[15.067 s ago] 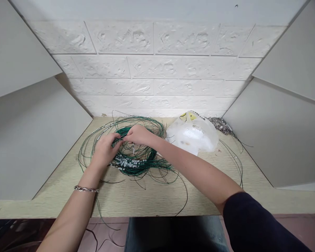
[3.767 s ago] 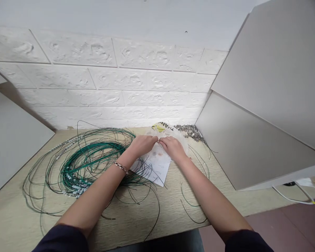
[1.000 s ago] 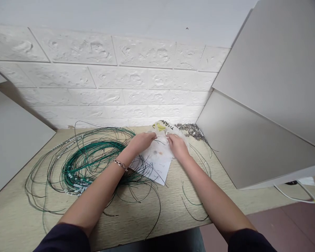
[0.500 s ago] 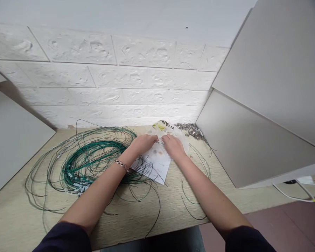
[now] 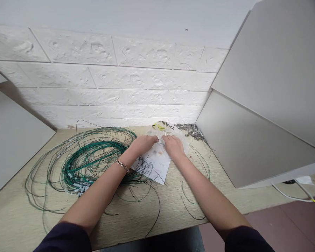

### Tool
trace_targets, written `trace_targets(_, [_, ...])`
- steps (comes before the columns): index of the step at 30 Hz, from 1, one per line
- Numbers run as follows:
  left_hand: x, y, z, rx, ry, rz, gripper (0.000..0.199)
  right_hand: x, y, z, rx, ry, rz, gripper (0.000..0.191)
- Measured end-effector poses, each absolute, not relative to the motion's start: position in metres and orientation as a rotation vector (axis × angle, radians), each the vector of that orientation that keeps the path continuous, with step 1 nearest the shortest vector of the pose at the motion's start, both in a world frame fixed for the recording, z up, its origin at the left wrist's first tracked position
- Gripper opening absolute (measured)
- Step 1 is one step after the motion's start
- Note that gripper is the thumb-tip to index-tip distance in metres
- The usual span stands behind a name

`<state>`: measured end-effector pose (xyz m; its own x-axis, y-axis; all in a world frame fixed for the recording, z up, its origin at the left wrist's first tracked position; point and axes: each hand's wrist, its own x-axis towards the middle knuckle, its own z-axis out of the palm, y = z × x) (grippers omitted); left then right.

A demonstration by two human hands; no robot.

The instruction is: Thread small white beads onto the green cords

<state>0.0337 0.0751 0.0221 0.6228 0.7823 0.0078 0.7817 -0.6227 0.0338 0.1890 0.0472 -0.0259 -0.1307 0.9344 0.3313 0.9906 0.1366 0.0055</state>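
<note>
Right, one clear plastic bag on the table, crumpled, yellow and black print along its far edge; blurred grey and orange spots show through it, contents too small to identify; left hand and right hand are both over it, close but apart; fingers on each pinched together at the tips, a thin dark strand showing near the gap; can't tell what, if anything, sits between the tips.

Counts: two hands, one bag, one paper sheet partly under the bag, handwriting on it; one big loose coil of wires beside the left forearm, too many to count; two short curved wires by the right forearm; one chain bracelet, left wrist.

Materials: wires thin, green and black, looped, with clusters of small white pieces; table pale, wood-grained; grey gritty heap of bits past the bag, in the corner; wall white, embossed brick pattern.
</note>
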Motion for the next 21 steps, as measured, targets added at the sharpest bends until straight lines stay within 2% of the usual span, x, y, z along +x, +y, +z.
trace_targets(4, [0.0322,0.0769,0.0189,2.828,1.343,0.069,0.03,0.1879,0.0436,-0.0246,-1.751,-2.102,-0.313,0.034])
trace_targets(8, [0.0318,0.0761,0.017,2.857,1.297,0.047,0.027,0.1876,0.0437,-0.0261,-1.57,-2.153,-0.307,0.028])
trace_targets(12, [0.0327,0.0746,0.0173,2.864,1.29,0.026,0.027,0.1914,0.048,-0.0293,-1.602,-2.157,-0.355,0.032])
trace_targets(21, [0.0357,0.0728,0.019,2.839,1.301,0.003,0.029,0.1889,0.0513,-0.0316,-1.732,-2.086,-0.231,0.021])
